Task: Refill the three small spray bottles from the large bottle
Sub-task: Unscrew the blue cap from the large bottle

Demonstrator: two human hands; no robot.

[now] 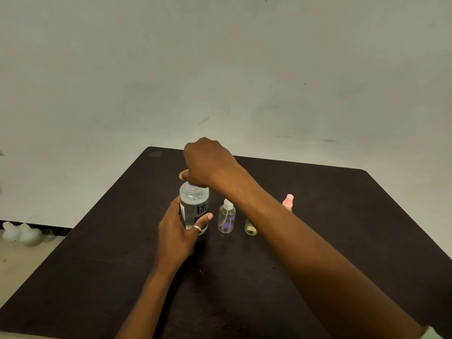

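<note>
The large clear bottle (194, 206) with a blue and white label stands upright on the dark table (244, 277). My left hand (177, 233) grips its body from the left, a ring on the thumb. My right hand (208, 165) is curled over its top and grips the cap, which is mostly hidden. To the right stands a small clear spray bottle (226, 217) with a white nozzle. A second small yellowish bottle (250, 228) is half hidden behind my right forearm. The pink top of a third spray bottle (288, 202) shows beyond the arm.
The table's far edge meets a pale wall (220, 69). On the floor at the left lie some whitish plastic objects (22, 234). The small bottles stand in a row close to the large one.
</note>
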